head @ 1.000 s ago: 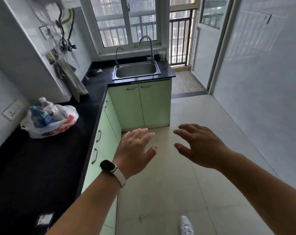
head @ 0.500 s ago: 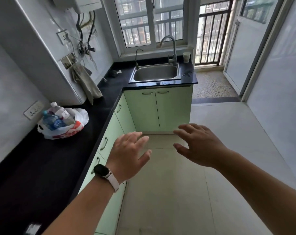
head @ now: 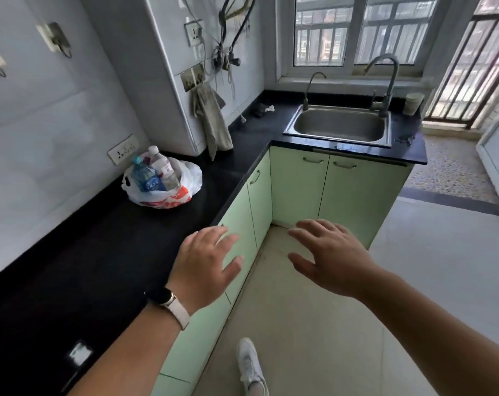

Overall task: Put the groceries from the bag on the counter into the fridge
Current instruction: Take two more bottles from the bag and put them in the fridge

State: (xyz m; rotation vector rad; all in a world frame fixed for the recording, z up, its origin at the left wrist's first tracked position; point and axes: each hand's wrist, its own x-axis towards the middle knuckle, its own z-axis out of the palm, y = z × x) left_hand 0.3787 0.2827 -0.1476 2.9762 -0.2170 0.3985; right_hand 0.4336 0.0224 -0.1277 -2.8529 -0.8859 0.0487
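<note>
A white plastic bag [head: 182,178] with red print sits on the black counter [head: 105,252] near the left wall. Plastic water bottles [head: 145,177] stick out of its open top. My left hand [head: 205,261], with a watch on its wrist, hovers open over the counter's front edge, well short of the bag. To its right, my right hand [head: 331,257] hangs over the floor with fingers spread and nothing in it. No fridge is in view.
Pale green cabinets [head: 297,190] run under the L-shaped counter. A steel sink [head: 339,125] with two taps sits at the back by the window, a cup [head: 413,102] beside it. A cloth [head: 214,121] hangs from the wall. Tiled floor [head: 314,324] lies ahead.
The view has swung left and closer to the counter, so the bag now appears larger and nearer the middle. Both hands stay open and outstretched.
</note>
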